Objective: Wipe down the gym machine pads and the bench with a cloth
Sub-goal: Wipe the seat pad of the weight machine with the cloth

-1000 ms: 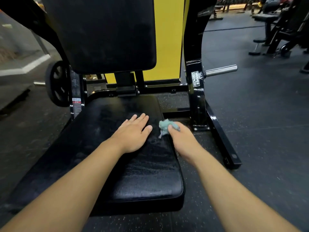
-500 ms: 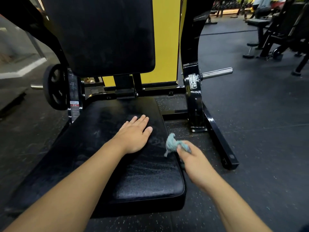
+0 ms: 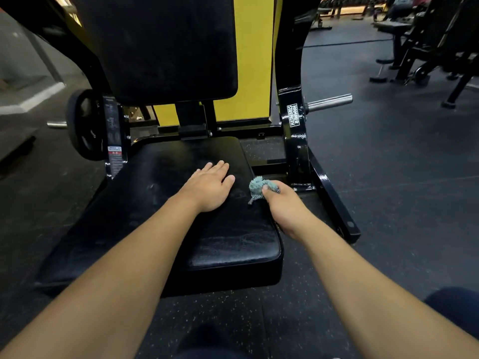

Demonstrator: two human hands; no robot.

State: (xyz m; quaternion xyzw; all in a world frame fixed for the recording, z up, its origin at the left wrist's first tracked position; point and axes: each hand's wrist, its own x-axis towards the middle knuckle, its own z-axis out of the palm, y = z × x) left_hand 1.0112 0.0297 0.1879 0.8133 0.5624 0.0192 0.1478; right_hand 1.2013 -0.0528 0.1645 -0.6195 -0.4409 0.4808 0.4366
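Floor (image 3: pixel 259 320): dark rubber with pale flecks, nearest the camera, running under and round the machine.
Forearms: both bare, reaching forward from the bottom corners toward the seat.
Seat pad (image 3: pixel 228 244): black padded surface, its front edge nearest; pale smears and streaks show on its glossy top.
Left hand (image 3: pixel 207 187): lies flat, palm down, on the seat pad right of its middle — fingers straight and together, holding nothing.
Right hand (image 3: pixel 282 203): at the right edge of the seat pad, fingers curled round the cloth, thumb pressed on it.
Cloth (image 3: pixel 259 186): small bunched blue-green rag, pinched in the right hand; it sits against the pad's right edge, just beside the left hand, with a loose tail hanging to the near side.
Frame upright (image 3: pixel 294 141): glossy black post just right of the seat, with white "HAMMER STRENGTH" lettering.
Steel peg (image 3: pixel 329 102): bare silver bar sticking out rightward from the upright.
Weight plate (image 3: pixel 83 125): black disc on the machine's left side.
Back pad (image 3: pixel 160 45): tall black cushion standing upright behind the seat — a yellow panel (image 3: pixel 255 55) behind it.
Far right: other black gym machines (image 3: pixel 425 47) on the floor, well apart.
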